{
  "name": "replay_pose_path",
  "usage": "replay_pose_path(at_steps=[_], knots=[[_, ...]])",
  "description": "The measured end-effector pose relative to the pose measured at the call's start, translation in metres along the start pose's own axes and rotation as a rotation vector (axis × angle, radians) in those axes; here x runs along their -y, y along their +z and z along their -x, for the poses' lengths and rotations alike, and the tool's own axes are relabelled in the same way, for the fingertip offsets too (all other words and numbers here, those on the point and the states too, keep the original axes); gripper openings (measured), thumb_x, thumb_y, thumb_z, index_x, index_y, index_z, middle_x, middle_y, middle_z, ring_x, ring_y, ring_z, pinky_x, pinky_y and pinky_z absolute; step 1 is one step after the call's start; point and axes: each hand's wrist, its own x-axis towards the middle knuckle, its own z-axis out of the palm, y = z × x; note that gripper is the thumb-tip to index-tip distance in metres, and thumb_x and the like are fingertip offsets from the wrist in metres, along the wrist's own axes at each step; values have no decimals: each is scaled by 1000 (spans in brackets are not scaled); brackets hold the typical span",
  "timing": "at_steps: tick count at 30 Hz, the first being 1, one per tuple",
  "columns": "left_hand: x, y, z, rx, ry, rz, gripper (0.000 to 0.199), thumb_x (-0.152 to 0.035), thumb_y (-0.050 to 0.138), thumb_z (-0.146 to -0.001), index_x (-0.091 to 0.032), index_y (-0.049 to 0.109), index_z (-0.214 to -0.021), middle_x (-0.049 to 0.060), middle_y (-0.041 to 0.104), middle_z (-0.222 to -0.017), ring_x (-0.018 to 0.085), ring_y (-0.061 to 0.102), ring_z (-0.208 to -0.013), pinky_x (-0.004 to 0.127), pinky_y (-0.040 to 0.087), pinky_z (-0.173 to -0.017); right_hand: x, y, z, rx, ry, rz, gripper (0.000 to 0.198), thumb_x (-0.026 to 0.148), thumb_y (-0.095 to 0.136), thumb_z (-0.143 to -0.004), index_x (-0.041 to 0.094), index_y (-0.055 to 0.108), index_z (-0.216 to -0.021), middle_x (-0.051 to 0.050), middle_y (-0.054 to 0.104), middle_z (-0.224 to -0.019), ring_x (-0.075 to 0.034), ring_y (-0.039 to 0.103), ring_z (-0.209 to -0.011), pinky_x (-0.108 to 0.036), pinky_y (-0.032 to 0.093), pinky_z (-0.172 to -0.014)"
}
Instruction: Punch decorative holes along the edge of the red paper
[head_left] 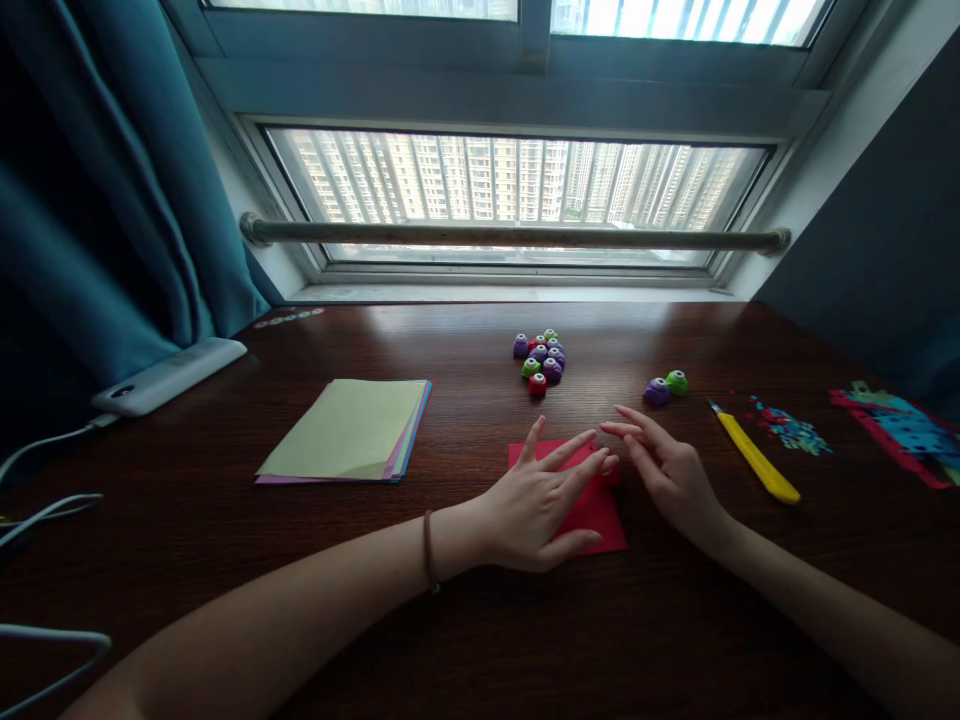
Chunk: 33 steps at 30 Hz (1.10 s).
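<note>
Lying flat on the dark wooden desk (pixel 225 560), the red paper sheet (pixel 600 520) sits under your left hand (pixel 536 505), whose spread fingers press it down without gripping. Your right hand (pixel 671 470) hovers at its upper right corner, fingers loosely extended, holding nothing. I judge the work barely begun: the sheet looks unpunched as far as shows. Its sides run slightly askew to the desk edge, near square, no clear long axis. Beyond lie small paper punches (pixel 541 358) and a yellow utility knife (pixel 754 455).
</note>
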Motion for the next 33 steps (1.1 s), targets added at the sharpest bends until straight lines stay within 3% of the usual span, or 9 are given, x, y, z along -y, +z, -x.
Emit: replay_pose_path(at_steps=[2, 5, 10, 13, 18, 23, 33], knots=[[-1, -1, 0, -21, 2, 1, 68, -53, 33, -87, -16, 11, -139, 8, 27, -144, 19, 5, -137, 46, -24, -103, 1, 3, -11, -42, 64, 32, 35, 21, 41, -89, 20, 43, -124, 0, 60, -108, -14, 57, -98, -28, 44, -90], [0, 2, 0, -49, 11, -21, 73, -54, 33, -87, -15, 1, -140, 10, 25, -144, 19, 4, -137, 46, -27, -101, 7, 13, -30, 12, 171, 122, 40, 14, 40, -86, 16, 40, -126, -4, 57, -112, -17, 53, -103, -32, 42, -91], [2, 6, -1, -41, 16, -46, 80, -54, 35, -87, -12, -9, -139, 10, 41, -135, 24, 1, -137, 52, -27, -99, 16, 31, -54, 71, 199, 354, 45, 15, 41, -87, 10, 33, -131, -10, 51, -118, -22, 46, -109, -35, 40, -94], [1, 5, -2, -46, 21, -75, 80, -57, 32, -87, -11, -8, -139, 10, 35, -139, 25, 1, -137, 52, -25, -100, 16, 35, -53, 85, 205, 395, 48, 15, 40, -87, 9, 30, -133, -11, 50, -118, -23, 44, -109, -35, 40, -93], [-2, 1, -3, -39, 24, -127, 79, -60, 28, -87, -9, 0, -139, 15, 21, -144, 24, 4, -137, 50, -23, -102, 18, 34, -45, 163, 201, 473, 59, 4, 42, -75, 7, 31, -132, -11, 46, -122, -24, 37, -115, -34, 37, -96], [-3, 2, -2, -50, 12, -107, 78, -60, 29, -86, -9, 4, -140, 12, 33, -140, 20, 5, -137, 48, -25, -102, 19, 33, -45, 200, 209, 563, 58, 7, 41, -77, 9, 31, -134, -10, 42, -127, -25, 33, -117, -35, 35, -98], [-6, 5, -1, -64, -26, -118, 82, -62, 30, -85, -8, 3, -139, 13, 27, -143, 20, 5, -137, 47, -24, -103, 27, 37, -50, 229, 278, 706, 54, 14, 46, -80, 7, 34, -132, -14, 39, -129, -28, 33, -117, -37, 34, -97]])
